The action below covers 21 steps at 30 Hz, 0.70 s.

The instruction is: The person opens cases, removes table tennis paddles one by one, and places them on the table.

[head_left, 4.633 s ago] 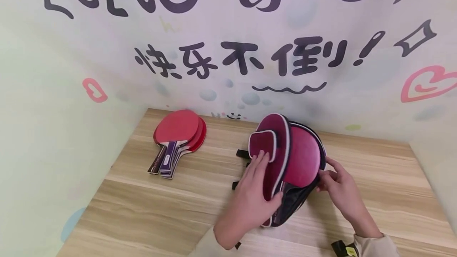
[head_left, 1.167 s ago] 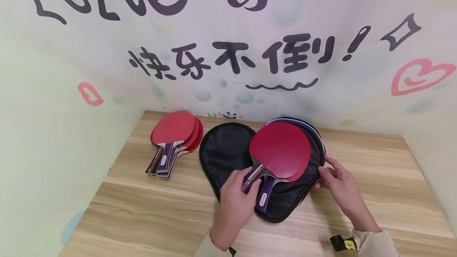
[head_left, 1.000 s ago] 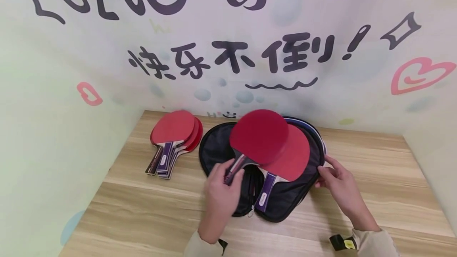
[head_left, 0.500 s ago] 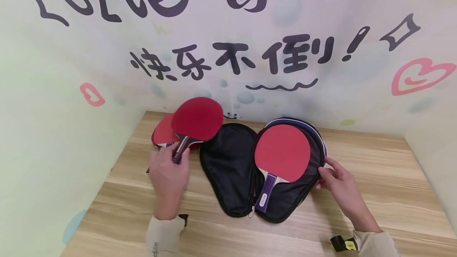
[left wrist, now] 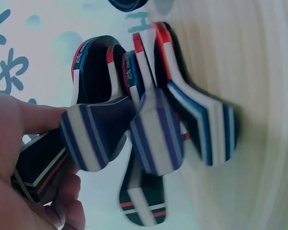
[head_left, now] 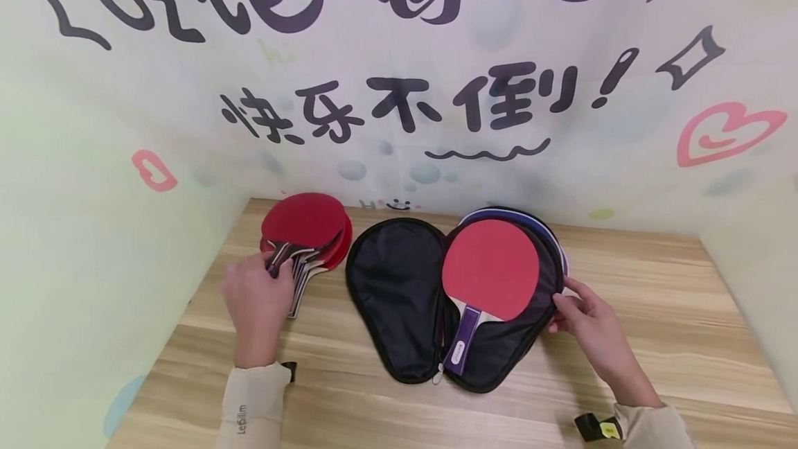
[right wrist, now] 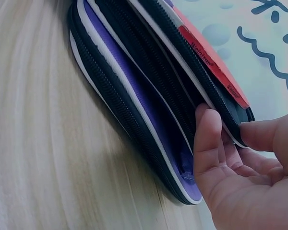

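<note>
My left hand [head_left: 257,296] grips the dark handle of a red table tennis bat [head_left: 302,220], which lies over a stack of bats [head_left: 339,251] at the back left. In the left wrist view, that gripped handle [left wrist: 41,165] is beside several striped handle ends [left wrist: 158,129]. A black bat case [head_left: 395,289] lies unzipped and spread flat. On its right half rests a red bat [head_left: 491,270] with a purple handle. My right hand [head_left: 595,328] pinches the case's right edge between thumb and fingers; the right wrist view shows the zippered edge [right wrist: 201,72] there.
Under the open case's right half lies another case [head_left: 551,227] with blue fabric and white piping. Its zip side [right wrist: 134,110] gapes in the right wrist view. The wooden table [head_left: 386,414] meets a printed wall [head_left: 386,165] right behind the bats and cases.
The case was opened out from its half-folded state. My left hand lifted the dark-handled bat off the purple-handled one and carried it left onto the stack. My right hand stayed at the case edge.
</note>
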### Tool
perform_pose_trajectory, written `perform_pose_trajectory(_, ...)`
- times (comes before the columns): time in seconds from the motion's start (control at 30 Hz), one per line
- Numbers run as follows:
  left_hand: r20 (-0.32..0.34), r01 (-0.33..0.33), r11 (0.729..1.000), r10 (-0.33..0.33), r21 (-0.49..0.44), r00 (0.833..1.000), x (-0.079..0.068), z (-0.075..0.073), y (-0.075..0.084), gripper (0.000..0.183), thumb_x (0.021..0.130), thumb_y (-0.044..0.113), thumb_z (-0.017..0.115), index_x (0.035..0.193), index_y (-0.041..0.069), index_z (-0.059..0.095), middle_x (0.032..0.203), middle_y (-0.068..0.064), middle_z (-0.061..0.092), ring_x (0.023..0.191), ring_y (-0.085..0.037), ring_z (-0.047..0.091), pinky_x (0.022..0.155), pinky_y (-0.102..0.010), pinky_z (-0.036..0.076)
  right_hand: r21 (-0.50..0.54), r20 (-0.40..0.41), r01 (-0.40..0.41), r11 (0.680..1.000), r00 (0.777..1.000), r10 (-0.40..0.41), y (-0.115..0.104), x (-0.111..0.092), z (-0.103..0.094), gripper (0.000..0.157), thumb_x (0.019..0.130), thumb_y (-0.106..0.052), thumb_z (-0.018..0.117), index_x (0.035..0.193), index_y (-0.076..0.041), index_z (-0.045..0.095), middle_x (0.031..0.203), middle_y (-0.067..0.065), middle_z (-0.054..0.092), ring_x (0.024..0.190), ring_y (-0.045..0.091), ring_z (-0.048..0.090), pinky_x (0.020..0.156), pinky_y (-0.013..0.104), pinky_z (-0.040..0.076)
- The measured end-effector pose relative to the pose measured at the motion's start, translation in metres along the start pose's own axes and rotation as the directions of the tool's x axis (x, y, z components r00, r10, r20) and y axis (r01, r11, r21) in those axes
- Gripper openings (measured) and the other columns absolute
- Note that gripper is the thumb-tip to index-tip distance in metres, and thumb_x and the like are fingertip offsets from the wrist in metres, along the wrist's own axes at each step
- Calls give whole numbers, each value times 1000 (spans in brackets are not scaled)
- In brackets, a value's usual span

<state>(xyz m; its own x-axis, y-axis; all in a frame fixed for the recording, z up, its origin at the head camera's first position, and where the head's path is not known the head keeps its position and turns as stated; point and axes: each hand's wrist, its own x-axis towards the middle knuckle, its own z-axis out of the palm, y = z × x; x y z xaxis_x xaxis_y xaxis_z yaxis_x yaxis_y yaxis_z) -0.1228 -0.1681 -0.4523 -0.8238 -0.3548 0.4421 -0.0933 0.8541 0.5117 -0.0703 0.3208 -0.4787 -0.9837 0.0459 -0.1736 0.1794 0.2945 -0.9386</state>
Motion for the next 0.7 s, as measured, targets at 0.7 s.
perform_pose_trajectory(0.7, 127, 91, 994, -98, 62, 987, -4, 6, -7, 43, 93, 25, 64, 117, -11, 67, 110, -34, 65, 106, -53, 54, 89, -63, 42, 49, 16, -16, 999, 1000, 15, 7, 2, 0, 66, 107, -26, 52, 157, 7, 24, 86, -12, 69, 73, 8, 69, 72, 23, 59)
